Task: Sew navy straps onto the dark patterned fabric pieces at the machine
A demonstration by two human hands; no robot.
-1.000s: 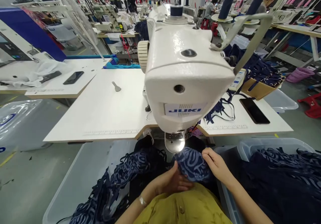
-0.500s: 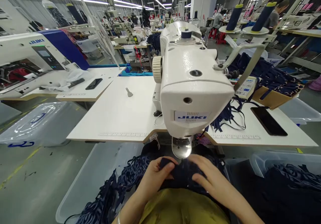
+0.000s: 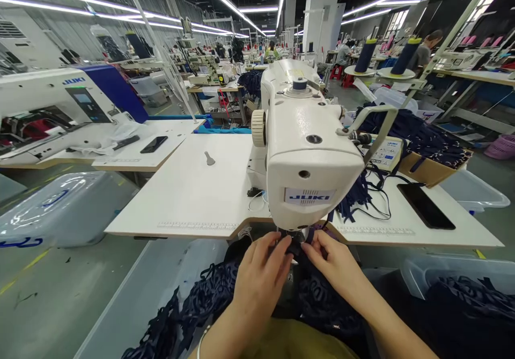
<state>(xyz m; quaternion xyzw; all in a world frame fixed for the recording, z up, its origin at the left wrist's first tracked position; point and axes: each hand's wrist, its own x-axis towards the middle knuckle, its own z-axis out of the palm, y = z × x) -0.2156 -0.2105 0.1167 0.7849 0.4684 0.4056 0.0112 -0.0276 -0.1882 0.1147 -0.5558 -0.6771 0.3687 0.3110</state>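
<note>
A white sewing machine [image 3: 311,158] stands straight ahead, its head jutting towards me over the table edge. Just beneath that head, my left hand [image 3: 259,276] has its fingers closed on a small dark navy fabric piece [image 3: 295,248]. My right hand [image 3: 338,265] pinches the same piece from the other side, thumb and forefinger together. The needle area is mostly hidden behind my fingers and the machine head. Below my hands, a heap of navy fabric straps [image 3: 213,289] lies in a clear plastic bin [image 3: 120,294].
The white table [image 3: 189,187] carries a small grey metal piece [image 3: 210,159] on the left. A black phone [image 3: 426,206], tangled navy straps [image 3: 356,195] and a cardboard box [image 3: 428,168] of fabric sit right. Another sewing machine [image 3: 40,107] stands left. Thread cones [image 3: 366,56] rise behind.
Both hands have moved up and forward from near my lap to under the machine head, bringing the navy fabric piece along. My right hand's fingers have closed on it. The view has tilted up slightly.
</note>
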